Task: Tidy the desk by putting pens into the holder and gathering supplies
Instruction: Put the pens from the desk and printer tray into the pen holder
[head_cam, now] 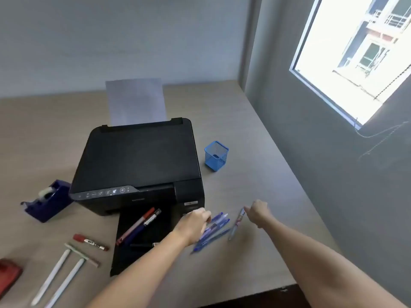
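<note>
A blue mesh pen holder (216,155) stands on the desk to the right of the printer. In front of the printer's right corner, my left hand (195,223) is closed over a bunch of blue pens (214,232) lying on the desk. My right hand (258,211) pinches the top end of a patterned pen (236,223) just right of the bunch. A red pen and a dark blue pen (140,225) lie on the printer's black output tray (133,261). A red marker (91,242) and two white pens (59,278) lie at the front left.
A black printer (138,161) with paper in its rear feed fills the desk's middle. A dark blue tape dispenser (47,202) sits to its left. A red object (7,274) is at the left edge. A grey wall with a window bounds the right.
</note>
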